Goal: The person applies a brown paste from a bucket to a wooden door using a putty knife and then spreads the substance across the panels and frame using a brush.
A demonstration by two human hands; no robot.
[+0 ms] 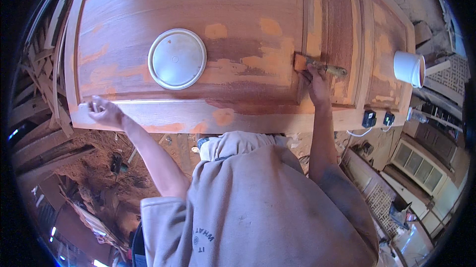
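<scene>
A large wooden door panel (238, 76) lies flat in front of me, marked with orange filler patches. My right hand (318, 84) grips a putty knife (336, 70) by its handle. Its orange-smeared blade rests by the raised moulding right of the wide panel. Over the near left corner of the door is my left hand (105, 112), fingers curled in with nothing visible in them. On the wide panel, between the hands and farther off, lies a round white lid (177, 59). A white tub (409, 69) is at the door's right end.
Two small black boxes (369, 118) with a white cable sit on the near right edge. Stacked timber (48, 69) flanks the door on the left. Sawdust and scraps cover the floor (106, 163). Framed panels (419, 165) lean at the lower right.
</scene>
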